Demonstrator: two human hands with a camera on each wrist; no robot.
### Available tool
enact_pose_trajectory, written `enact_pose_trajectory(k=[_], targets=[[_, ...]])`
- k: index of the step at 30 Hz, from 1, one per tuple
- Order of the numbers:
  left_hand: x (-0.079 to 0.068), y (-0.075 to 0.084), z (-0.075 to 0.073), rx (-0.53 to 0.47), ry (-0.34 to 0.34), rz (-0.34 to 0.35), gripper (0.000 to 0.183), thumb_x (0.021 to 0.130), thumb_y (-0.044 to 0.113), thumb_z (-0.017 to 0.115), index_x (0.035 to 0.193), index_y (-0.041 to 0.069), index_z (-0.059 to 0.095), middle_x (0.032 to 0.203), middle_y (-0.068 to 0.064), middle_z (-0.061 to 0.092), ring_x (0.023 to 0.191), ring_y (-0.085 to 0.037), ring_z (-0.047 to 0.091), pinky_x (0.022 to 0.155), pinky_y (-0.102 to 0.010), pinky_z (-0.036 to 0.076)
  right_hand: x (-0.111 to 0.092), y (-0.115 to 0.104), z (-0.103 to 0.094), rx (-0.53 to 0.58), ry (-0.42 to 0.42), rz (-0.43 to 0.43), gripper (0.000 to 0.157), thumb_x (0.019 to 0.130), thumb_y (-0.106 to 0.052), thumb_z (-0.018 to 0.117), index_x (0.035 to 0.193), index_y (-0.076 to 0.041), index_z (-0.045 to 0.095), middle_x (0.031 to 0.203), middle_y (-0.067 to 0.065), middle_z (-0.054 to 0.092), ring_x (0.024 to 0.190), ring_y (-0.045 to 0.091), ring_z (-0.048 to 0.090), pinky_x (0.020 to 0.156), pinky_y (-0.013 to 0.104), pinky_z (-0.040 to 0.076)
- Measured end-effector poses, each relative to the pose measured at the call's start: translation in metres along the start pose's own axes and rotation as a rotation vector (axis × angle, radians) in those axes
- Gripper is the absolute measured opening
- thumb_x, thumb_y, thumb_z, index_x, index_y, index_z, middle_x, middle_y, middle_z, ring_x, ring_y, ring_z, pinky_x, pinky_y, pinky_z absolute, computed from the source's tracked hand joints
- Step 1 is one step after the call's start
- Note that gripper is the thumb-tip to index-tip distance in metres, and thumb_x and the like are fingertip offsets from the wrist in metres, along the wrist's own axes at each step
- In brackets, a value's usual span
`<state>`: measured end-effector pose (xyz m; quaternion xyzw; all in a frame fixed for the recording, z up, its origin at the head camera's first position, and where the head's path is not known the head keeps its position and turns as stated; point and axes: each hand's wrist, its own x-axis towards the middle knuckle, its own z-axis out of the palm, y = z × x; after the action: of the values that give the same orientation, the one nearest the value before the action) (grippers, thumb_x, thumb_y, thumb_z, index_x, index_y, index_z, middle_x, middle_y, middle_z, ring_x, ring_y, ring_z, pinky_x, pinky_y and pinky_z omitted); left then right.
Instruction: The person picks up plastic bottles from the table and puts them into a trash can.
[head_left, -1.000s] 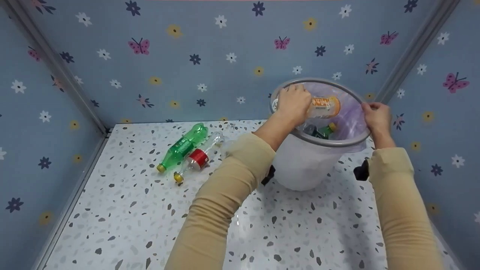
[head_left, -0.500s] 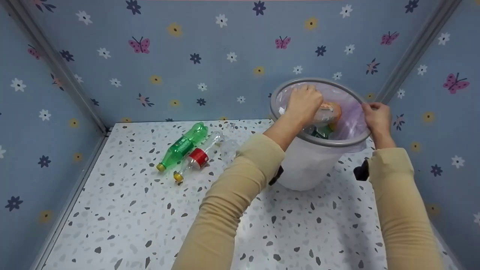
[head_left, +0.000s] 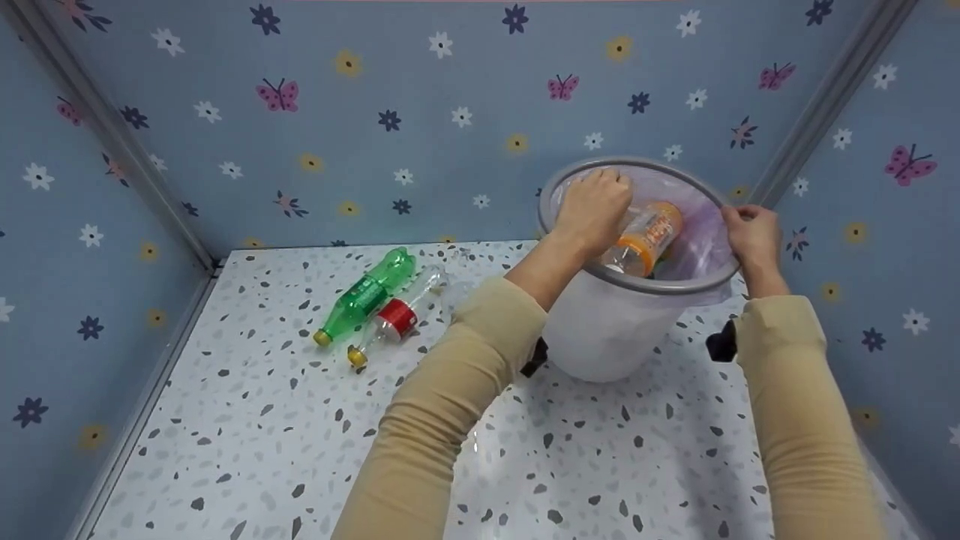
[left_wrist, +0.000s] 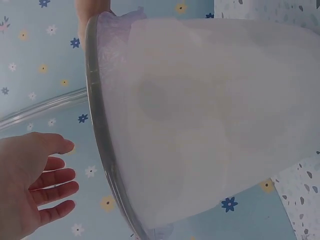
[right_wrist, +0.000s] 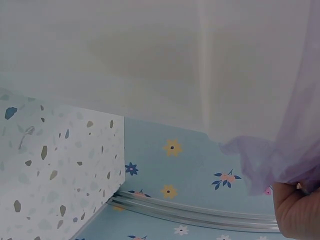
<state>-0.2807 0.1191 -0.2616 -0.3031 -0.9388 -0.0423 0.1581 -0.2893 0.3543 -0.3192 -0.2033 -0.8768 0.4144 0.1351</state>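
The bin (head_left: 604, 330) under the loose, empty left hand (head_left: 595, 214) could tip if the right hand (head_left: 754, 234), pinching the purple bag (head_left: 709, 244), tugs too hard.

Head cam high, facing forward-down, trash bin (head_left: 607, 334) at 3 o'clock. Left-wrist cam close, rolled sideways, rim (left_wrist: 93, 90) at 9; right-wrist nearer, bin across 12. Wrist views share bin and terrazzo-pattern surface (right_wrist: 75, 150).

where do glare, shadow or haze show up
Head view: soft shadow beside the right beige fabric sleeve, faint glare on the white speckled surface; left wrist view: round whitish plastic bin looks hazy; right wrist view: dim, pale streak down the bin.
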Motion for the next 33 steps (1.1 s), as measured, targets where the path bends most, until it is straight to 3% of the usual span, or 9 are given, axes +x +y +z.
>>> enact_pose_trajectory(k=[6,13,24,33], targets=[[-0.013,-0.012,0.002,-0.052,0.136,-0.026,0.023,0.087,0.024,0.053,0.102,0.008,0.06,0.096,-0.002,0.059,0.09,-0.015,0.055,0.078,-0.027,0.045,0.001,0.0,0.0,-0.006,-0.005,0.009,0.052,0.093,-0.036,0.035,0.127,0.002,0.044,0.119,0.019,0.046,0.087,0.015,0.045,0.074,0.025,0.04],[-0.03,-0.027,0.003,-0.155,0.221,-0.076,0.024,0.084,0.023,0.058,0.102,0.007,0.061,0.098,-0.003,0.06,0.091,-0.017,0.056,0.078,-0.028,0.045,0.001,0.002,0.002,0.01,0.012,0.002,0.051,0.092,-0.035,0.036,0.125,0.003,0.045,0.116,0.018,0.046,0.081,0.011,0.044,0.067,0.021,0.04],[-0.054,-0.05,0.0,-0.278,0.272,-0.177,0.031,0.083,0.023,0.06,0.108,0.005,0.061,0.1,-0.007,0.06,0.092,-0.019,0.056,0.077,-0.029,0.046,0.0,0.001,0.001,0.023,0.004,0.026,0.05,0.092,-0.036,0.036,0.125,0.0,0.046,0.109,0.01,0.045,0.082,0.01,0.044,0.066,0.018,0.041],[-0.078,-0.068,0.018,-0.427,0.29,-0.304,0.033,0.084,0.022,0.061,0.111,0.003,0.058,0.104,-0.007,0.058,0.092,-0.017,0.057,0.073,-0.027,0.047,0.0,0.001,0.001,0.013,0.006,0.019,0.05,0.092,-0.035,0.036,0.125,0.001,0.046,0.11,0.011,0.046,0.083,0.011,0.044,0.07,0.021,0.041]])
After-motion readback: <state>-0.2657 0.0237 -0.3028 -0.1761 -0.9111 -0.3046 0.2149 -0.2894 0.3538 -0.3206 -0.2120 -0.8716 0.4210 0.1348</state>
